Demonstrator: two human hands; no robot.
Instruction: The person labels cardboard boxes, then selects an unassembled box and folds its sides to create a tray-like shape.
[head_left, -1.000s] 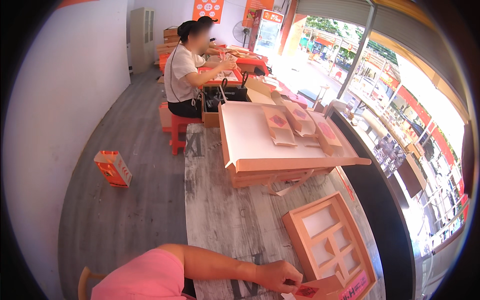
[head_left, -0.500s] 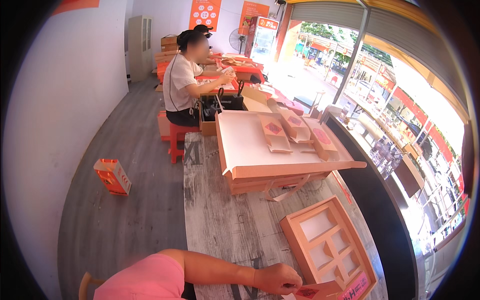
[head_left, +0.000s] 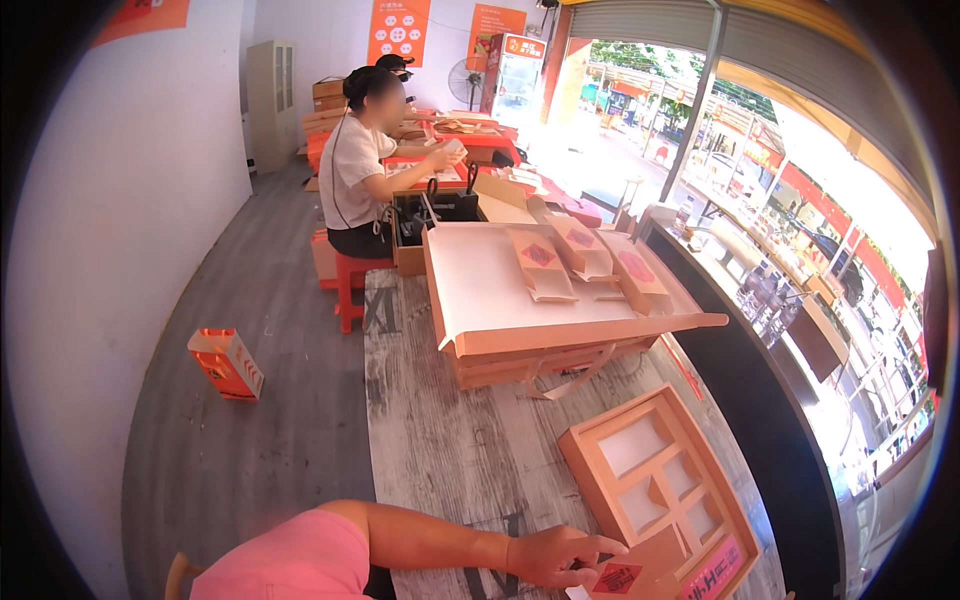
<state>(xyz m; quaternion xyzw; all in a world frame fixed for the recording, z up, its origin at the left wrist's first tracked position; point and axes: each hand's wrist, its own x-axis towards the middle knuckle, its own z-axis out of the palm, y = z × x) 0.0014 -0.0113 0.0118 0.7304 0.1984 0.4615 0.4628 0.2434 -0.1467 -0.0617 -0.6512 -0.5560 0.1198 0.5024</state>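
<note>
My left hand [head_left: 562, 556] reaches in from the lower left, out of a pink sleeve. Its index finger points right and its thumb sits apart below. Beside the fingertips is a small brown cardboard packet [head_left: 645, 572] with a dark red diamond label; whether they touch it I cannot tell. The packet overlaps the near end of a shallow cardboard gift box [head_left: 583, 455], whose divider forms several white-bottomed compartments. A pink printed piece [head_left: 712, 572] lies in the box's near corner. My right hand is not in view.
A large cardboard lid [head_left: 480, 290] bears several brown packets [head_left: 540, 262] on a stack farther up the grey wooden table [head_left: 440, 450]. A person [head_left: 355, 160] sits beyond on a red stool [head_left: 350, 300]. An orange paper bag [head_left: 226, 365] stands on the floor at left.
My left hand's index finger has stretched out from a curled position. The packet with the red diamond has risen into fuller view beside it. The whole view has shifted slightly.
</note>
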